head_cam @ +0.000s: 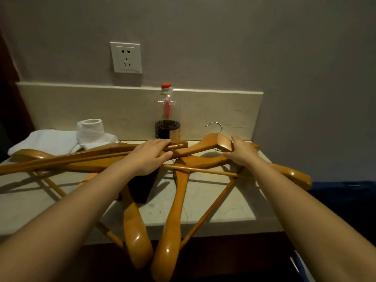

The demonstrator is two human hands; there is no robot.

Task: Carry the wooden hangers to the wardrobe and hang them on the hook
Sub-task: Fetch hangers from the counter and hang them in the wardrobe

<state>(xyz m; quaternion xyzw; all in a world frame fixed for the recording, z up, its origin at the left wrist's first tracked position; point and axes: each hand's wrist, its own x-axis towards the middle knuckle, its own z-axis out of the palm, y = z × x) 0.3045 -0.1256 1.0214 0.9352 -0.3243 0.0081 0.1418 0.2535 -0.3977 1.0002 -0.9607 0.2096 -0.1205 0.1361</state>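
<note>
A grey wall [223, 37] fills the upper half of your view, and below it a pale stone countertop [240, 204] runs out to a front edge near you, backed by a low cream backsplash [101, 106]. The wooden hangers [177, 200] are all on that countertop, heaped loosely across one another: some lie stretched out to the left, one reaches off to the right, and two point their rounded ends towards you, past the front edge. A patch of dark blue fabric [345, 196] shows low on the right, beyond the counter's end.

Both your forearms reach forward into the heap. Your left hand [149, 157] lies over the left-running hangers, fingers laid along the top of one and thumb pressed in from the near side, so it holds them. Your right hand [243, 152] grips the raised middle of the rightmost hanger, fingers curled behind it, thumb in front.

A white towel [46, 140] sits folded at the back left, with a toilet paper roll [91, 129] standing just beside it. A clear bottle [167, 112] stands upright against the backsplash, dark liquid in its bottom part. A white socket [126, 57] is set in the wall above. Smaller yet, the metal hook [215, 125] of the gripped hanger rises just behind your right hand, and the bottle wears a red cap [166, 85]
</note>
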